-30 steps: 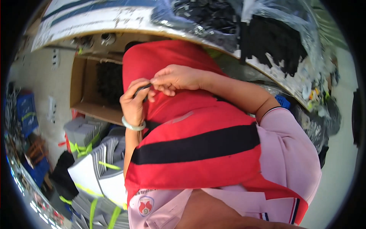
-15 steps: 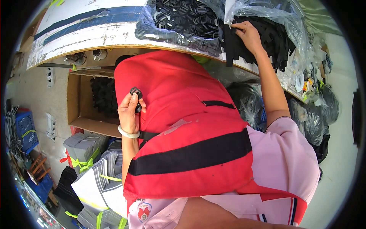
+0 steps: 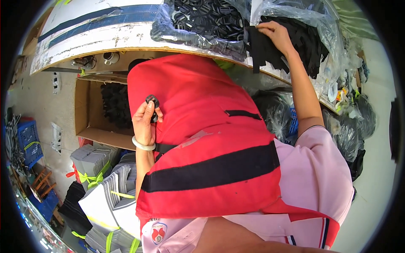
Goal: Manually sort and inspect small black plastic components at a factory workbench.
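Observation:
In front of the red apron, my left hand (image 3: 144, 124) is closed on a black plastic buckle (image 3: 152, 100), gripped between thumb and fingers. A second dark piece shows lower against the fingers, partly hidden. Up at the table's right part, my right hand (image 3: 276, 37) pinches the top edge of black webbing straps (image 3: 262, 47), which hang slightly over the table edge. More loose black straps (image 3: 307, 48) lie heaped beside and under that hand in a clear plastic bag. Just left of them, an open plastic bag holds many black buckles (image 3: 206, 19).
The white worktable (image 3: 126, 40) has a worn front edge. Beneath it, a cardboard box (image 3: 82, 107) holds black pieces. Stacks of grey sheets (image 3: 107, 198) tied with yellow-green strips stand at lower left. Plastic bags (image 3: 346, 133) crowd the right side, and a blue crate (image 3: 28, 143) sits far left.
The straps at my right fingertips have spread into a wider black patch. My left hand, with the buckle, has shifted very slightly right.

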Motion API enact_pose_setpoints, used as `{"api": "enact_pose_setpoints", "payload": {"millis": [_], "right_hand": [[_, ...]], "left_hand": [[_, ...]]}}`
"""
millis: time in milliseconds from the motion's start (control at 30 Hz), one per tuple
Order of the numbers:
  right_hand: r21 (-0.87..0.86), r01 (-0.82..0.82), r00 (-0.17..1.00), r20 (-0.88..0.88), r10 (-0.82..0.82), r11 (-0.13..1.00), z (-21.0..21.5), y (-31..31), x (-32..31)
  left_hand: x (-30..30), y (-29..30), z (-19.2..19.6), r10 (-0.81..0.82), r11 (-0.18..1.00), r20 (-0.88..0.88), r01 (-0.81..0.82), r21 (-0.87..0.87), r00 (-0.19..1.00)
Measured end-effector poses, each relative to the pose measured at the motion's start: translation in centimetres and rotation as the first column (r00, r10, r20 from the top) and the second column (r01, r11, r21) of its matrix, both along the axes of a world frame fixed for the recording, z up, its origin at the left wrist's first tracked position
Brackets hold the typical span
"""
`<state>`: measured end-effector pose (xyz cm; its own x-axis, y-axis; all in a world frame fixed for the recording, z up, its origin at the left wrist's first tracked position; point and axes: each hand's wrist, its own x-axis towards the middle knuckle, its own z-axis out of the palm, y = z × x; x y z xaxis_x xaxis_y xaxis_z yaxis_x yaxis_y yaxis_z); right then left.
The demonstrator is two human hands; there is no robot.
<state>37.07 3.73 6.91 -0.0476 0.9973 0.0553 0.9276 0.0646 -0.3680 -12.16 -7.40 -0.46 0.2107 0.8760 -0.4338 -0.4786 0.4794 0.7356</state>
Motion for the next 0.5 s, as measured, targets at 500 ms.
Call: {"api": "enact_pose_setpoints", "payload": {"millis": [500], "right_hand": [[0.021, 0.529, 0.71, -0.559, -0.429, 0.848, 11.9, 0.3, -14.5]], "left_hand": [[0.6, -0.3, -0.2, -0.027, 0.999, -0.115, 0.031, 0.034, 0.993]]}}
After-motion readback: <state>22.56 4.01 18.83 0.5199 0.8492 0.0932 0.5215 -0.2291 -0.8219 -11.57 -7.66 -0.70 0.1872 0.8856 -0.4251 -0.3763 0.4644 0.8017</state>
